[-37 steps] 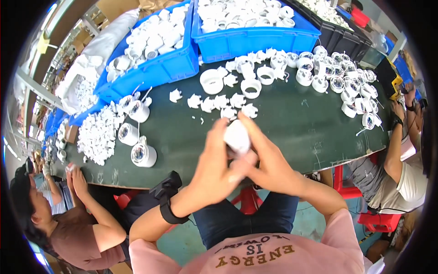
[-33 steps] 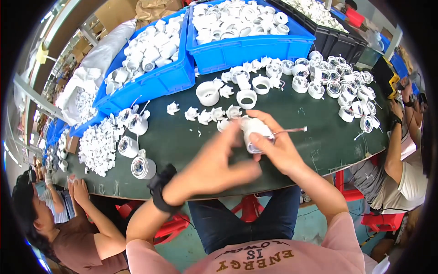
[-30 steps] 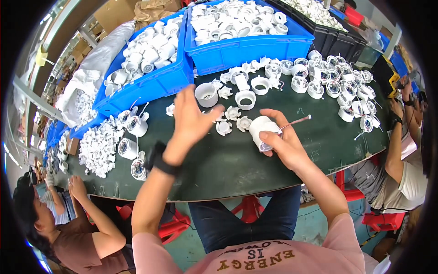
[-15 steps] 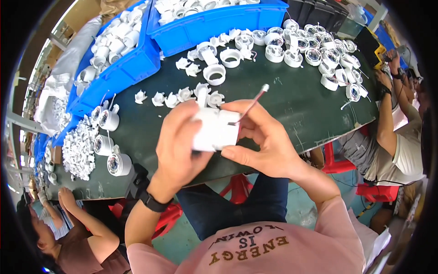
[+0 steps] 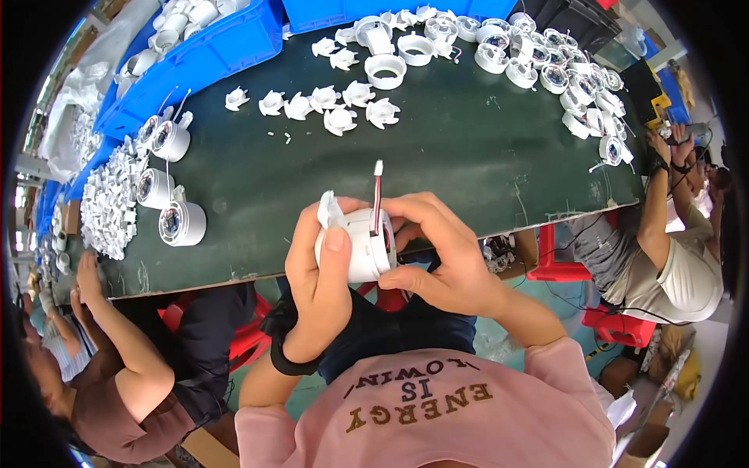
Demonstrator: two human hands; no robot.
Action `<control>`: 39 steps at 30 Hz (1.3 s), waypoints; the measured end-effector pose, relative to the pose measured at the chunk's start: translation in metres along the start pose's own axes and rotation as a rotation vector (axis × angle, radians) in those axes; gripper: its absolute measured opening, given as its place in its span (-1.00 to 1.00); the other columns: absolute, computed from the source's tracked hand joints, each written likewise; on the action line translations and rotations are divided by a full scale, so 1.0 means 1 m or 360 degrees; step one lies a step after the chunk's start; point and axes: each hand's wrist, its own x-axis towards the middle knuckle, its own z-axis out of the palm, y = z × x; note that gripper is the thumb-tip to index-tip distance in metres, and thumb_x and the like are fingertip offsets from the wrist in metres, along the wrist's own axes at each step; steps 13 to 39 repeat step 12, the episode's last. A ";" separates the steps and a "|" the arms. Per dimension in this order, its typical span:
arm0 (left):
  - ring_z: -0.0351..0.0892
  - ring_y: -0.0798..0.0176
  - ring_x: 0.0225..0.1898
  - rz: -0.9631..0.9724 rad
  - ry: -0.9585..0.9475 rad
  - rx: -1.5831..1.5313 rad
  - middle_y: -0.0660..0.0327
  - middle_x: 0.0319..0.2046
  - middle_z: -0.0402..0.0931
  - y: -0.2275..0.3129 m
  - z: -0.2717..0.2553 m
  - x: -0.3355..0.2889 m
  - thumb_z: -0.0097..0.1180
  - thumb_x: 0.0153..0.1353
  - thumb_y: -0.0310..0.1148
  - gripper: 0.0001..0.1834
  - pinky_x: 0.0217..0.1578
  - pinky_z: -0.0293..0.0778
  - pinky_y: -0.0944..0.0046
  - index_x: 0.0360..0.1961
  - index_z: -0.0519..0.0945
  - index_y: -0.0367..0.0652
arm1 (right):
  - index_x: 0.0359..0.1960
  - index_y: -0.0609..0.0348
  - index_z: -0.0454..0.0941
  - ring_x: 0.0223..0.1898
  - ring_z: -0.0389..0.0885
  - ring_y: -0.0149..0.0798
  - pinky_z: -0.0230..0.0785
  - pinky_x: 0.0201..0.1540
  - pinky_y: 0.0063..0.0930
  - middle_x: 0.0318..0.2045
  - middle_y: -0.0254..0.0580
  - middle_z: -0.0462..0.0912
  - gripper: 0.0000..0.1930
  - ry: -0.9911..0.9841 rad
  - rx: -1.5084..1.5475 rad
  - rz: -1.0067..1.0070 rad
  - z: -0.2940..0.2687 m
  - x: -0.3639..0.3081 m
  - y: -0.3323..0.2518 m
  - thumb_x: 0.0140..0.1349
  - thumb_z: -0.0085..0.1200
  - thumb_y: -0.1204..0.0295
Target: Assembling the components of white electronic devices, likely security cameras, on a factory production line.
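Plastic is what the white round housing [image 5: 355, 246] looks to be made of: a short, hollow-looking cylinder that should weigh little and stay stiff under the fingers, though its smooth moulded wall could slip if squeezed only lightly. It is held off the surface [image 5: 437, 148], just past that surface's near edge and in front of the person's lap. The left hand [image 5: 316, 273] wraps the barrel with its grip closed, thumb lying across the side wall, which seems the soundest place to hold it. The right hand [image 5: 437, 249] closes on the open face, fingertips pinching near the rim where a thin red-and-white lead [image 5: 377, 199] stands up to a small white plug. That lead and a thin white tab [image 5: 325, 209] jutting at the upper left look like the fragile parts, better left untugged. Finished housings [image 5: 181, 222] stand toward the surface's left edge, and small white finned pieces [image 5: 324, 105] lie toward its far edge.
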 end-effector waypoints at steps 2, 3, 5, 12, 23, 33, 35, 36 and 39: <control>0.48 0.33 -0.24 0.0089 -0.0010 0.0062 0.13 -0.21 0.50 -0.008 -0.014 -0.001 -0.13 0.35 -0.20 -0.62 -0.19 0.40 0.34 -0.08 0.46 -0.36 | 0.14 0.36 0.32 -0.22 0.54 -0.29 0.48 -0.20 -0.47 -0.08 -0.07 0.41 -0.34 -0.0011 0.0134 0.0036 0.009 0.002 0.001 0.03 0.35 0.35; 0.49 0.25 -0.21 0.0267 -0.0021 0.0249 0.07 -0.19 0.49 -0.009 -0.021 -0.001 -0.13 0.33 -0.20 -0.61 -0.17 0.41 0.29 -0.09 0.46 -0.38 | 0.15 0.35 0.30 -0.21 0.54 -0.31 0.47 -0.20 -0.48 -0.08 -0.09 0.39 -0.34 -0.0013 0.0269 0.0071 0.014 0.003 0.001 0.05 0.34 0.37; 0.49 0.17 -0.18 0.0461 -0.0034 0.0424 0.01 -0.18 0.48 -0.010 -0.026 0.001 -0.12 0.31 -0.21 -0.60 -0.16 0.41 0.24 -0.10 0.46 -0.41 | 0.15 0.35 0.29 -0.20 0.54 -0.30 0.48 -0.20 -0.48 -0.07 -0.09 0.37 -0.35 -0.0044 0.0323 0.0100 0.019 0.005 0.001 0.05 0.34 0.40; 0.42 0.00 -0.04 0.0574 -0.0359 0.0188 -0.09 -0.12 0.42 -0.024 0.008 0.045 -0.04 0.19 -0.23 -0.55 -0.01 0.36 0.06 -0.03 0.40 -0.39 | 0.04 0.27 0.43 -0.11 0.53 -0.19 0.46 -0.16 -0.38 -0.08 -0.01 0.48 -0.44 0.0220 -0.0024 0.0113 0.013 0.006 0.000 0.00 0.37 0.38; 0.42 0.00 -0.04 0.0574 -0.0359 0.0188 -0.09 -0.12 0.42 -0.024 0.008 0.045 -0.04 0.19 -0.23 -0.55 -0.01 0.36 0.06 -0.03 0.40 -0.39 | 0.04 0.27 0.43 -0.11 0.53 -0.19 0.46 -0.16 -0.38 -0.08 -0.01 0.48 -0.44 0.0220 -0.0024 0.0113 0.013 0.006 0.000 0.00 0.37 0.38; 0.42 0.00 -0.04 0.0574 -0.0359 0.0188 -0.09 -0.12 0.42 -0.024 0.008 0.045 -0.04 0.19 -0.23 -0.55 -0.01 0.36 0.06 -0.03 0.40 -0.39 | 0.04 0.27 0.43 -0.11 0.53 -0.19 0.46 -0.16 -0.38 -0.08 -0.01 0.48 -0.44 0.0220 -0.0024 0.0113 0.013 0.006 0.000 0.00 0.37 0.38; 0.42 0.00 -0.04 0.0574 -0.0359 0.0188 -0.09 -0.12 0.42 -0.024 0.008 0.045 -0.04 0.19 -0.23 -0.55 -0.01 0.36 0.06 -0.03 0.40 -0.39 | 0.04 0.27 0.43 -0.11 0.53 -0.19 0.46 -0.16 -0.38 -0.08 -0.01 0.48 -0.44 0.0220 -0.0024 0.0113 0.013 0.006 0.000 0.00 0.37 0.38; 0.42 0.00 -0.04 0.0574 -0.0359 0.0188 -0.09 -0.12 0.42 -0.024 0.008 0.045 -0.04 0.19 -0.23 -0.55 -0.01 0.36 0.06 -0.03 0.40 -0.39 | 0.04 0.27 0.43 -0.11 0.53 -0.19 0.46 -0.16 -0.38 -0.08 -0.01 0.48 -0.44 0.0220 -0.0024 0.0113 0.013 0.006 0.000 0.00 0.37 0.38; 0.42 0.00 -0.04 0.0574 -0.0359 0.0188 -0.09 -0.12 0.42 -0.024 0.008 0.045 -0.04 0.19 -0.23 -0.55 -0.01 0.36 0.06 -0.03 0.40 -0.39 | 0.04 0.27 0.43 -0.11 0.53 -0.19 0.46 -0.16 -0.38 -0.08 -0.01 0.48 -0.44 0.0220 -0.0024 0.0113 0.013 0.006 0.000 0.00 0.37 0.38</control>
